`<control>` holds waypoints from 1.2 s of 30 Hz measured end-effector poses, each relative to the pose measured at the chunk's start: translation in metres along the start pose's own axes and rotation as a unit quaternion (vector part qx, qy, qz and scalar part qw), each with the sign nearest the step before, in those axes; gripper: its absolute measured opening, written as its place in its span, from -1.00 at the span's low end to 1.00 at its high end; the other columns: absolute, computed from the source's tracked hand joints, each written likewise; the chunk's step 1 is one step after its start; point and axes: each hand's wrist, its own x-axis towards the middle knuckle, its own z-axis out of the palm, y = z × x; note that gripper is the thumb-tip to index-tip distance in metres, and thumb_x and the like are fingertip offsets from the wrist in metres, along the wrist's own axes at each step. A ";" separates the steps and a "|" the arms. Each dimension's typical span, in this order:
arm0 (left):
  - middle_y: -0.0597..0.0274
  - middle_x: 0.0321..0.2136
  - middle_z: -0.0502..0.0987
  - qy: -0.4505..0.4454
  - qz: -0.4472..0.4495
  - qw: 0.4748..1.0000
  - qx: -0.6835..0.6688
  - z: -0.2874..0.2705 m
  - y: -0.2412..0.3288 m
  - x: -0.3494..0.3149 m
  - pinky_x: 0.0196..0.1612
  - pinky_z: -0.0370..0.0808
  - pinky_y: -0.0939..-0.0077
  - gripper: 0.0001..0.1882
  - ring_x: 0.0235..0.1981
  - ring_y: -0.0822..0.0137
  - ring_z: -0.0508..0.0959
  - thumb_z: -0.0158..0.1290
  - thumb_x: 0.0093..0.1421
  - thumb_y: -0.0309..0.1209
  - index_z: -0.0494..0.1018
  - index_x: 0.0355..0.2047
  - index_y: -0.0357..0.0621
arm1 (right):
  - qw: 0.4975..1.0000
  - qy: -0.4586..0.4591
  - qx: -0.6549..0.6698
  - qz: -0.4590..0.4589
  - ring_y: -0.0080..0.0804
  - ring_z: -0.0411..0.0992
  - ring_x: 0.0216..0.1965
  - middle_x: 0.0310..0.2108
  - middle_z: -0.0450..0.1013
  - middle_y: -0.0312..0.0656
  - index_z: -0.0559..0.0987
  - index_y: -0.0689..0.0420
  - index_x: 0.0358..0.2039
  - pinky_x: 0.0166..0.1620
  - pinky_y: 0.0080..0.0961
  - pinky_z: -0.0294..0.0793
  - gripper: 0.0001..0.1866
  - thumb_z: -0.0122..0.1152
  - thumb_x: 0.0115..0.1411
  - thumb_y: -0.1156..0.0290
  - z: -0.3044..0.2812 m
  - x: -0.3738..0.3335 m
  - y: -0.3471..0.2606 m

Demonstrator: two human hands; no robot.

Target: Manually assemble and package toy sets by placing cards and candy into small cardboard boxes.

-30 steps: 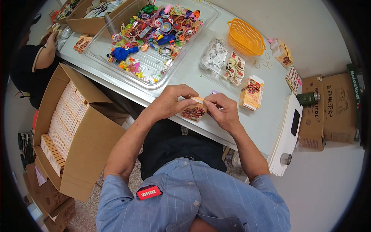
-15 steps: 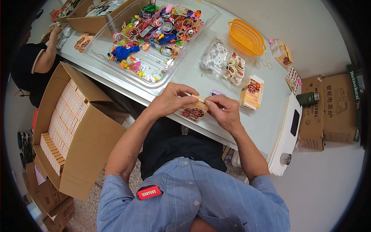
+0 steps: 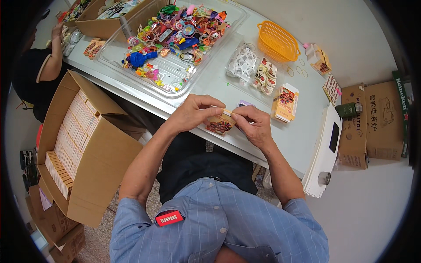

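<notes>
Between my two hands, at the table's front edge, is a small printed carton, orange with a colourful figure on its front. My left hand pinches its upper left corner between thumb and fingers. On the other side, my right hand grips the upper right edge, thumb and forefinger closed at the top flap. What the carton contains is hidden. Just behind my right hand lies a small purple piece. A stack of similar cartons stands to the right of that hand.
A clear tray of small toys spans the far left. Beyond my hands are a bag of white packets, printed cards and a yellow basket. An open cardboard box packed with cartons stands left. A person works at far left.
My hands and the carton stay almost in place, the carton's front turning slightly. At far left, the other person's hand has risen a little.
</notes>
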 end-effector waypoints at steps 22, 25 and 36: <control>0.20 -0.14 0.63 0.004 0.164 0.984 0.065 0.000 -0.023 -0.001 -0.10 0.61 0.54 -0.76 -0.11 0.42 0.61 0.21 0.27 -0.51 0.61 -0.06 -0.29 | 0.992 0.003 -0.063 -0.113 -0.41 0.56 -0.26 -0.15 0.59 -0.13 0.68 0.12 -0.08 -0.22 -0.54 0.58 -0.68 0.40 0.12 0.60 0.013 -0.007 0.019; 0.21 -0.13 0.63 0.027 0.149 0.988 0.037 0.004 -0.026 -0.004 -0.11 0.61 0.55 -0.76 -0.14 0.44 0.61 0.20 0.28 -0.50 0.60 -0.05 -0.31 | 0.992 0.015 -0.050 -0.111 -0.39 0.56 -0.21 -0.15 0.59 -0.13 0.67 0.13 -0.04 -0.15 -0.52 0.56 -0.67 0.36 0.16 0.59 0.022 -0.004 0.017; 0.22 -0.19 0.66 0.034 0.177 0.984 0.004 0.004 -0.035 0.001 -0.16 0.60 0.60 -0.81 -0.20 0.48 0.62 0.21 0.27 -0.51 0.63 -0.13 -0.32 | 0.993 0.012 -0.016 -0.116 -0.34 0.56 -0.18 -0.19 0.60 -0.12 0.69 0.16 -0.06 -0.10 -0.50 0.54 -0.72 0.32 0.20 0.58 0.023 -0.003 0.029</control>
